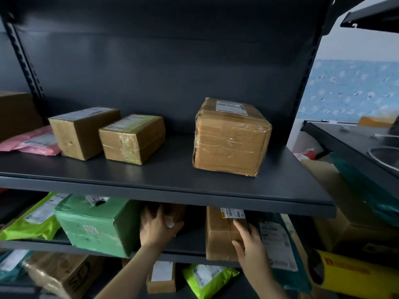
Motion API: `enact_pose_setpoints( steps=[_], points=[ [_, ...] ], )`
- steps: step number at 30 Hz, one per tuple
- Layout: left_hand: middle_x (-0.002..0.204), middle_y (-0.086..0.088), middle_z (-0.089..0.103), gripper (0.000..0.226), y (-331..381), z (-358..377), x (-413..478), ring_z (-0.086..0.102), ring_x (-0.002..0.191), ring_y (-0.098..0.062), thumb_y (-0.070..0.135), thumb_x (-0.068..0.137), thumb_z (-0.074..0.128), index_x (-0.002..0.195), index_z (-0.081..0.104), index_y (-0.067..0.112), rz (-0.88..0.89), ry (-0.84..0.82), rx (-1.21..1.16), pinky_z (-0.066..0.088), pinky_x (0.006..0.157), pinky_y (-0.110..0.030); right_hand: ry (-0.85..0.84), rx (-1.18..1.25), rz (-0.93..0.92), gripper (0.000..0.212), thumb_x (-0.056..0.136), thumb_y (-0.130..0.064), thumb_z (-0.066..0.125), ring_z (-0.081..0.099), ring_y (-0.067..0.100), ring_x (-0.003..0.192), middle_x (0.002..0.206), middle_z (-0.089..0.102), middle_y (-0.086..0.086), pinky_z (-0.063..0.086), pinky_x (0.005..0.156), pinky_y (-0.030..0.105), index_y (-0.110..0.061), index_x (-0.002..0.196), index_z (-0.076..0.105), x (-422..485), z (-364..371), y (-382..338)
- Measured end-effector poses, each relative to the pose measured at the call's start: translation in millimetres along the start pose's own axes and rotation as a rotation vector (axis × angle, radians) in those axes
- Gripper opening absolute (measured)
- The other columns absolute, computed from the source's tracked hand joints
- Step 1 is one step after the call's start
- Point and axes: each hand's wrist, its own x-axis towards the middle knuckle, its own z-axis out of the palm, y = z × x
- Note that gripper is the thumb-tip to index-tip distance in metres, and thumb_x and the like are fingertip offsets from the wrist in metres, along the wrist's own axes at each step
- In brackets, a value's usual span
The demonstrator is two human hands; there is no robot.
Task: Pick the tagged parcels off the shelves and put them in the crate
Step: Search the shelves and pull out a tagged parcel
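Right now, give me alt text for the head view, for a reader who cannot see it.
A person's left hand grips a small brown parcel in shadow on a dark metal shelf, beside a green box, while the right hand touches a barcode-labelled cardboard box with straight fingers. On the shelf above sit three taped cardboard boxes and a pink mailer.
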Motion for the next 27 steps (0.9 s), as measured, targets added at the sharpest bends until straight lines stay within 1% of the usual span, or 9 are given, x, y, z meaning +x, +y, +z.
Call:
enact_pose_setpoints(
  steps=[4,8,13,16,20,22,24,25,27],
  points=[
    [0.151,-0.022,0.014,0.095,2.7,4.3,10.5,0.016,0.139,-0.041,0.06,0.072,0.065,0.147,0.012,0.036,-0.013,0.007,0.013,0.033,0.105,-0.047,-0.013,-0.008,0.005,0.053,0.094,-0.024,0.05,0.04,0.012,0.128,0.145,0.035,0.003,0.029,0.104,0.016,-0.031,0.143,0.031,0.8,0.2,2.5],
    [0.137,-0.021,0.025,0.09,6.8,-2.6,8.4,0.038,0.119,-0.046,0.047,0.074,0.069,0.145,0.015,0.037,-0.024,-0.004,-0.011,0.042,0.095,-0.047,0.002,-0.017,0.006,0.054,0.093,-0.023,0.052,0.042,0.011,0.126,0.144,0.037,0.002,0.029,0.1,0.013,-0.032,0.143,0.033,1.4,1.2,0.4],
    [0.136,-0.023,0.027,0.074,9.0,-4.9,-20.0,0.034,0.12,-0.044,0.044,0.07,0.069,0.133,0.036,0.023,-0.073,-0.033,-0.055,0.039,0.096,-0.045,-0.022,-0.011,0.004,0.053,0.094,-0.022,0.051,0.044,0.014,0.126,0.143,0.039,0.005,0.031,0.1,0.015,-0.03,0.143,0.033,-1.0,-1.1,-0.3],
    [0.139,-0.019,0.024,0.066,-0.7,-2.5,-52.4,0.026,0.125,-0.039,0.043,0.068,0.07,0.126,0.042,0.026,-0.043,-0.058,-0.14,0.036,0.1,-0.044,-0.026,0.026,0.006,0.053,0.093,-0.018,0.052,0.042,0.017,0.129,0.144,0.038,0.007,0.032,0.105,0.02,-0.028,0.142,0.035,-3.5,-6.0,-2.9],
    [0.127,-0.012,0.034,0.057,-9.8,-16.4,-83.4,0.03,0.121,-0.033,0.043,0.066,0.072,0.117,0.045,0.038,-0.067,-0.076,-0.402,0.035,0.092,-0.04,-0.004,0.018,0.018,0.058,0.092,-0.017,0.054,0.034,0.02,0.136,0.151,0.027,0.007,0.033,0.109,0.027,-0.027,0.145,0.03,-9.6,-12.0,-10.3],
    [0.114,-0.009,0.052,0.062,-13.1,-25.3,-90.9,0.044,0.113,-0.031,0.053,0.056,0.07,0.111,0.048,0.035,-0.118,-0.107,-0.593,0.044,0.083,-0.036,0.011,-0.024,0.015,0.061,0.091,-0.017,0.055,0.031,0.022,0.138,0.152,0.025,0.008,0.033,0.111,0.029,-0.026,0.145,0.029,-16.4,-12.3,-12.8],
    [0.102,-0.008,0.066,0.066,-16.0,-30.6,-96.7,0.061,0.097,-0.026,0.057,0.049,0.069,0.106,0.053,0.027,-0.2,-0.148,-0.818,0.052,0.072,-0.034,0.036,-0.067,-0.002,0.059,0.089,-0.015,0.059,0.03,0.025,0.139,0.15,0.029,0.011,0.032,0.111,0.034,-0.021,0.142,0.036,-24.5,-12.4,-15.0],
    [0.1,-0.01,0.067,0.063,-17.7,-30.9,-98.0,0.064,0.091,-0.026,0.054,0.053,0.07,0.105,0.055,0.023,-0.25,-0.182,-0.923,0.054,0.072,-0.036,0.06,-0.08,-0.012,0.056,0.087,-0.013,0.062,0.033,0.028,0.137,0.148,0.034,0.014,0.033,0.11,0.037,-0.018,0.139,0.043,-28.2,-12.5,-16.5],
    [0.103,-0.019,0.066,0.05,-23.5,-25.5,-95.5,0.063,0.094,-0.034,0.044,0.069,0.072,0.107,0.057,0.014,-0.357,-0.245,-1.072,0.052,0.08,-0.044,0.109,-0.111,-0.053,0.05,0.08,-0.009,0.07,0.045,0.035,0.128,0.139,0.046,0.018,0.04,0.103,0.043,-0.011,0.128,0.056,-34.6,-9.4,-20.1]
  ],
)
